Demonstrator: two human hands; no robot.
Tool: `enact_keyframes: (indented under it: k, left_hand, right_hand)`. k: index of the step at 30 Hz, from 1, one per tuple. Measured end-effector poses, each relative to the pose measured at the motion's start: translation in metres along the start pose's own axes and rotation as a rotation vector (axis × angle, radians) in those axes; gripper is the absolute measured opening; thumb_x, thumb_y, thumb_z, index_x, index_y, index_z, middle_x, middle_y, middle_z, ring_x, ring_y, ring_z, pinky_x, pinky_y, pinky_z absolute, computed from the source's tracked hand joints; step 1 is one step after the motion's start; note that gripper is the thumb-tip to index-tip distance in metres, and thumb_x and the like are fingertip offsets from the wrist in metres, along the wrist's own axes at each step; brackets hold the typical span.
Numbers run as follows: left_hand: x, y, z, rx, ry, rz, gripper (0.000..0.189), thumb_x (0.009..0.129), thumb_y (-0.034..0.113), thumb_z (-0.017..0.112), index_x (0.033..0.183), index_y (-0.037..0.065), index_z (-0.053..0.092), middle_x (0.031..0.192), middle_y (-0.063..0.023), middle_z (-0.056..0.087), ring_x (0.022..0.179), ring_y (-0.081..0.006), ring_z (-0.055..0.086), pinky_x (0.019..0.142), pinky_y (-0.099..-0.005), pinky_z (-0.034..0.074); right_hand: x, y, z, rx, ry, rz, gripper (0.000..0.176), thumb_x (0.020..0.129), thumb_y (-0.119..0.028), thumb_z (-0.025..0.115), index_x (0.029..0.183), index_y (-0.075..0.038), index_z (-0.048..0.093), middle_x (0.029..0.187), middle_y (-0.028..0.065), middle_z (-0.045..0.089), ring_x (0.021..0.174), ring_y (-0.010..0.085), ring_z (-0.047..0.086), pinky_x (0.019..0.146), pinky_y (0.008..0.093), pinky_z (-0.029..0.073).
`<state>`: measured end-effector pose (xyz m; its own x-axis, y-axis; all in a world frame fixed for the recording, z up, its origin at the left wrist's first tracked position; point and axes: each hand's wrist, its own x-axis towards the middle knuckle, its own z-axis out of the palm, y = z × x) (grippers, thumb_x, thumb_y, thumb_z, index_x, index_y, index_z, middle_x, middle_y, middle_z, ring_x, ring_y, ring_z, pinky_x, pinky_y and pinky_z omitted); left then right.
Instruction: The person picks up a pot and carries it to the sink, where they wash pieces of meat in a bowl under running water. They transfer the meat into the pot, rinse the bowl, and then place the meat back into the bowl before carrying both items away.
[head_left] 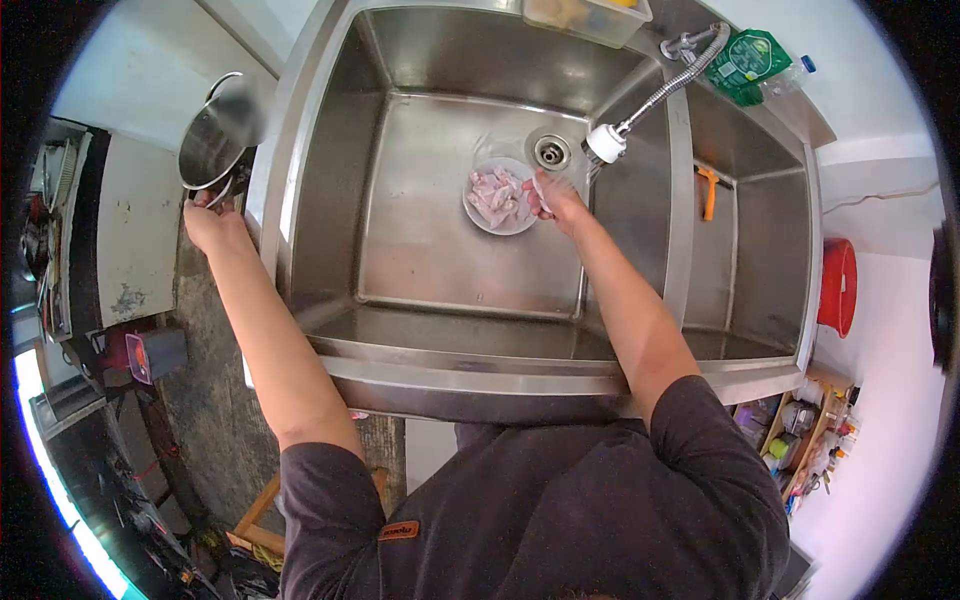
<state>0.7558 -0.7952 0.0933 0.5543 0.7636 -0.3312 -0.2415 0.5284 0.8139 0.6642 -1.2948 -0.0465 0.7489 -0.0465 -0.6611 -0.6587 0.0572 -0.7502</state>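
Observation:
At the left, beyond the sink's edge, my left hand (pixel 212 220) is closed round the handle of a metal pot (pixel 212 150), which is tilted. My right hand (pixel 556 198) is over the right rim of a white bowl (pixel 513 226) on the sink floor, its fingers closed on a piece of raw meat. Several pale pink pieces of raw meat (pixel 496 195) lie in the bowl. Just right of the drain (pixel 551 152) hangs the white faucet head (pixel 605 144).
The large steel sink basin (pixel 430 250) surrounds the bowl. In the narrower right basin lies an orange-handled tool (pixel 710 195). A plastic container (pixel 590 20), a green pouch (pixel 748 60) and a clear bottle (pixel 790 77) stand along the back. A red basin (pixel 838 287) is at the right wall.

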Motion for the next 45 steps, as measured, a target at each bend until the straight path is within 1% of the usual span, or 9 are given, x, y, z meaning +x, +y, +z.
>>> enact_keyframes:
  k: [5,7,10,18,20,24,28,35,45]
  left_hand:
    - [0.001,-0.002,0.000,0.000,0.019,0.008,0.020,0.096,0.019,0.044,0.080,0.007,0.041,0.083,-0.0073,0.050,0.076,-0.0210,0.051,0.075,-0.0428,0.049]
    - [0.003,-0.002,0.000,0.007,0.026,0.017,0.019,0.096,0.019,0.044,0.083,0.006,0.042,0.086,-0.0078,0.050,0.076,-0.0212,0.051,0.074,-0.0424,0.050]
    - [0.007,-0.003,-0.003,-0.027,-0.007,0.022,0.018,0.096,0.019,0.043,0.086,0.004,0.042,0.090,-0.0082,0.049,0.077,-0.0215,0.051,0.072,-0.0408,0.051]
    - [0.006,-0.002,-0.001,-0.051,0.041,-0.012,0.018,0.095,0.019,0.046,0.082,0.006,0.045,0.080,-0.0048,0.051,0.075,-0.0184,0.052,0.069,-0.0369,0.048]
    - [0.003,-0.004,0.001,-0.032,0.060,-0.021,0.018,0.095,0.019,0.047,0.082,0.007,0.045,0.081,-0.0046,0.051,0.075,-0.0182,0.052,0.069,-0.0369,0.048]
    - [0.000,-0.001,0.001,-0.039,0.082,-0.023,0.017,0.095,0.018,0.046,0.083,0.007,0.045,0.081,-0.0049,0.052,0.076,-0.0189,0.053,0.070,-0.0382,0.046]
    - [0.004,-0.004,-0.001,-0.004,0.035,-0.028,0.017,0.095,0.019,0.043,0.084,0.006,0.043,0.085,-0.0077,0.051,0.080,-0.0221,0.053,0.074,-0.0411,0.048]
    - [0.000,-0.001,0.000,0.013,0.020,0.020,0.018,0.097,0.017,0.038,0.082,0.005,0.038,0.089,-0.0112,0.049,0.081,-0.0258,0.053,0.082,-0.0526,0.050]
    - [0.003,-0.002,-0.001,0.061,-0.037,0.018,0.023,0.096,0.012,0.035,0.074,0.009,0.033,0.071,-0.0029,0.043,0.069,-0.0194,0.042,0.082,-0.0455,0.046]
  right_hand:
    - [0.028,0.014,0.013,-0.532,0.209,-0.126,0.043,0.093,-0.039,0.053,0.112,0.000,0.055,0.074,0.0054,0.062,0.056,0.0140,0.057,0.048,0.0283,0.045]
    - [0.034,0.013,0.020,-0.800,0.170,-0.105,0.072,0.083,-0.049,0.061,0.132,0.001,0.041,0.117,0.0220,0.059,0.107,0.0288,0.060,0.088,0.0376,0.049]
    - [0.023,0.003,0.049,-0.953,0.289,-0.034,0.086,0.076,-0.052,0.066,0.135,0.003,0.036,0.130,0.0239,0.049,0.124,0.0323,0.048,0.102,0.0403,0.041]
    - [0.032,0.021,0.041,-0.974,0.276,-0.296,0.054,0.081,-0.039,0.065,0.120,-0.005,0.049,0.110,0.0194,0.062,0.099,0.0321,0.063,0.079,0.0423,0.053]
    - [0.039,0.020,0.015,-0.558,-0.033,-0.098,0.041,0.086,-0.032,0.061,0.117,-0.007,0.052,0.100,0.0132,0.063,0.077,0.0215,0.064,0.062,0.0372,0.054]
    - [0.020,0.004,0.006,-0.264,0.034,0.016,0.032,0.090,-0.026,0.057,0.116,-0.007,0.052,0.091,0.0094,0.064,0.059,0.0154,0.058,0.053,0.0288,0.050]
    - [0.018,-0.001,-0.003,0.054,-0.268,0.155,0.030,0.091,-0.020,0.056,0.116,-0.006,0.052,0.092,0.0059,0.064,0.068,0.0133,0.059,0.055,0.0273,0.049]
    - [0.022,0.001,0.000,0.126,-0.195,0.051,0.025,0.090,-0.019,0.057,0.111,-0.007,0.053,0.083,0.0021,0.059,0.067,0.0121,0.057,0.053,0.0253,0.045]
    - [0.026,0.006,0.005,-0.493,-0.001,-0.003,0.033,0.090,-0.041,0.057,0.095,-0.008,0.057,0.081,0.0057,0.060,0.064,0.0142,0.057,0.047,0.0281,0.043]
